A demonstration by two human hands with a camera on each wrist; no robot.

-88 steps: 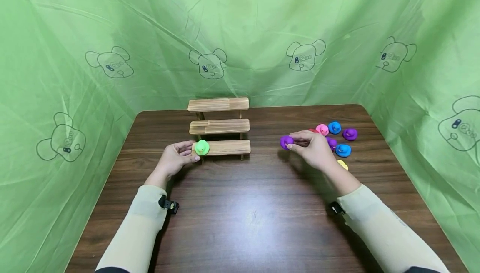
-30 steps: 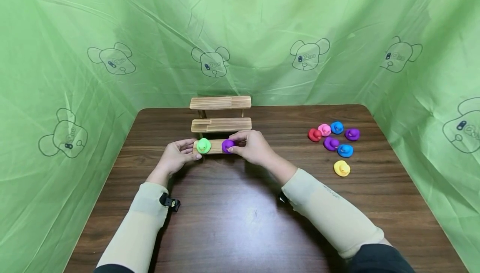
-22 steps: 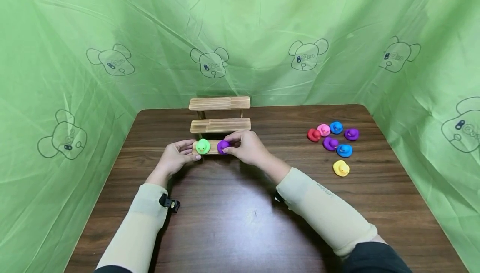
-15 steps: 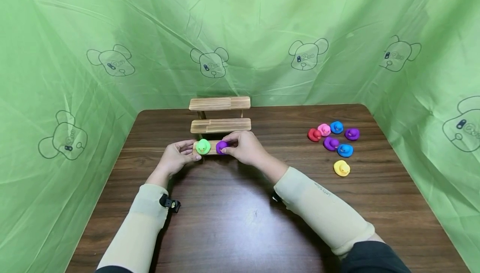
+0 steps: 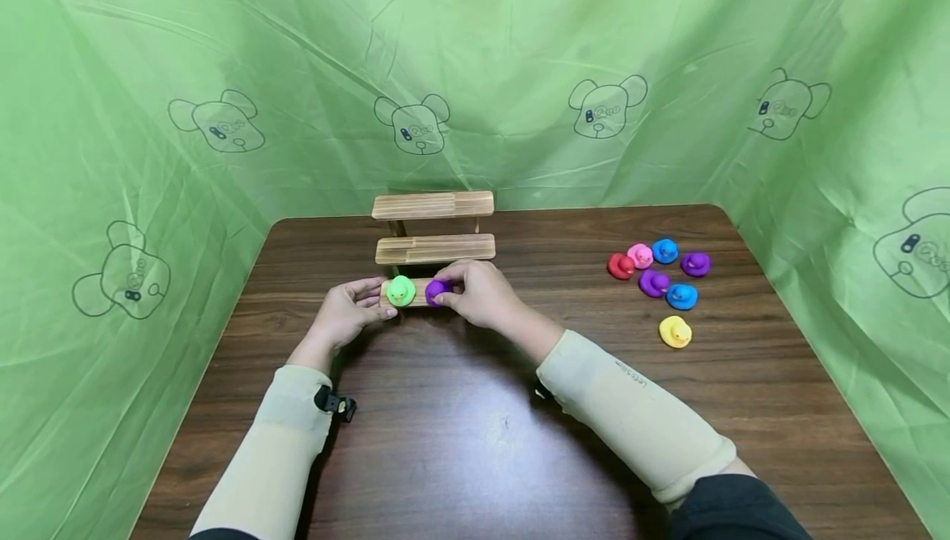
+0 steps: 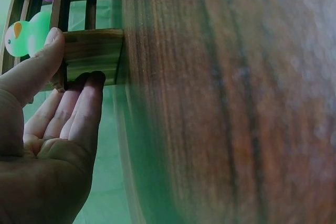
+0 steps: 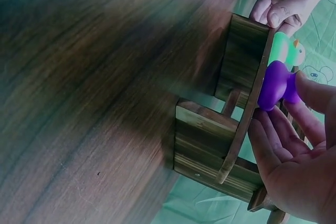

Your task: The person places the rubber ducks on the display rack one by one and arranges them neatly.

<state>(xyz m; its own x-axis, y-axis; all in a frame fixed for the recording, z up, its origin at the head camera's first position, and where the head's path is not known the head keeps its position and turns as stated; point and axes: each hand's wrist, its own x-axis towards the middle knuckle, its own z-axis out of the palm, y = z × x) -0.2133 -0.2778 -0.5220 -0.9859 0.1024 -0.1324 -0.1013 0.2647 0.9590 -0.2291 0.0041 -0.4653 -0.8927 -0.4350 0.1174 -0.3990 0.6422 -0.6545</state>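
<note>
A three-tier wooden stand (image 5: 434,250) stands at the back of the table. My left hand (image 5: 345,313) grips the left end of its lowest step, the thumb at the front edge and the fingers behind and below, as the left wrist view shows. A green rubber duck (image 5: 401,291) sits on that step beside the left thumb. Just right of it, my right hand (image 5: 482,294) pinches a purple rubber duck (image 7: 275,85) between thumb and fingers. The purple duck's base rests on the step or very close to it. Fingers partly cover this duck in the head view.
On the right of the table (image 5: 475,457) lie several more rubber ducks: a red duck (image 5: 621,266), a pink duck (image 5: 641,256), a yellow duck (image 5: 675,332), blue and purple ones. Green curtain (image 5: 505,45) hangs behind and at both sides.
My right hand has carried the purple duck left from near the duck group to the lowest step, then slid it slightly further left towards the green duck. The left hand stays at the stand.
</note>
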